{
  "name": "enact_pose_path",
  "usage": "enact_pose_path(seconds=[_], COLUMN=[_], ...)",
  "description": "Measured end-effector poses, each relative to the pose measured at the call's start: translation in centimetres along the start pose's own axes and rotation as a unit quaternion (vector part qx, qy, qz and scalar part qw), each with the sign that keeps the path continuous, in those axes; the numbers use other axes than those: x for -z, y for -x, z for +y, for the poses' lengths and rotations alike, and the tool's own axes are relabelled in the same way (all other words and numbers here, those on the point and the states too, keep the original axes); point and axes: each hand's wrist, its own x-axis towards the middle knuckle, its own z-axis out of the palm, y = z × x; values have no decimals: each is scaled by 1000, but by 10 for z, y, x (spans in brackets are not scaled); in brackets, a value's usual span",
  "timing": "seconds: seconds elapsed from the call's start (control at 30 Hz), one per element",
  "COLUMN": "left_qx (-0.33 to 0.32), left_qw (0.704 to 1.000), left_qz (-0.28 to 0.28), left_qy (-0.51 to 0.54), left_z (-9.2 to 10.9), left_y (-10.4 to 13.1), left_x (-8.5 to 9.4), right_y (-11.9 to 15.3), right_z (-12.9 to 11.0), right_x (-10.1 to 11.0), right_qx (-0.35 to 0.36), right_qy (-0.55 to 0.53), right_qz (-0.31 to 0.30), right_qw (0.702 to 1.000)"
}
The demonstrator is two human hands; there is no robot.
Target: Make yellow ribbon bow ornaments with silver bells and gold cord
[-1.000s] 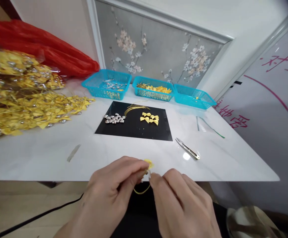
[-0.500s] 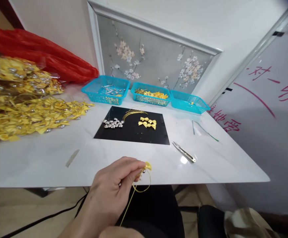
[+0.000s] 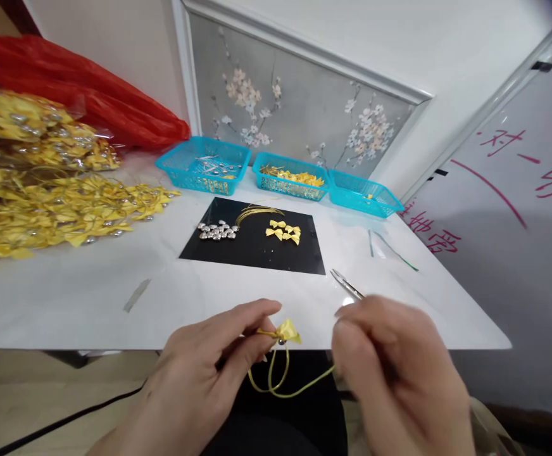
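Near the table's front edge, my left hand (image 3: 219, 361) pinches a yellow cord just beside a small yellow ribbon bow (image 3: 287, 330). A silver bead (image 3: 282, 342) shows under the bow. The yellow cord (image 3: 299, 394) hangs in loops below and runs across to my right hand (image 3: 390, 367), whose closed fingers hold its end. Past the hands lies a black mat (image 3: 252, 258). It bears a cluster of silver beads (image 3: 217, 231), several yellow bows (image 3: 283, 232) and a bundle of cords (image 3: 259, 212). Thread snips (image 3: 345, 282) lie just beyond my right hand, partly hidden by it.
Blue baskets stand along the back: one with beads (image 3: 195, 180), one with yellow bows (image 3: 266, 185), one at right (image 3: 366, 204) holding little. Bagged yellow bow strings (image 3: 67, 209) and a red bag (image 3: 76, 95) fill the left. A tape strip (image 3: 137, 295) lies front left.
My right hand has risen from the lower edge to the right side, drawing the cord across. My left hand's grip has shifted, and more of the bow shows.
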Motion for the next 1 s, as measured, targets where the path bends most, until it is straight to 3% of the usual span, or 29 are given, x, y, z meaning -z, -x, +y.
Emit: enact_pose_path(seconds=[0.17, 0.27, 0.53, 0.7, 1.0], left_qx=[7, 28, 202, 223, 204], left_qw=[1000, 999, 957, 956, 973], left_qz=[-6, -12, -74, -58, -17], left_qy=[11, 25, 195, 183, 110], left_z=[8, 14, 20, 19, 16], left_y=[-3, -10, -18, -16, -16], left_x=[4, 2, 3, 3, -1], right_y=[-26, -29, -12, -7, -17], right_z=[11, 11, 15, 15, 10], right_x=[15, 7, -24, -23, -18], right_qx=[-82, -64, -160, -140, -21], right_qy=[-86, -100, -301, -233, -107], right_qz=[-167, -205, -132, -129, -119], right_qw=[979, 972, 931, 953, 987])
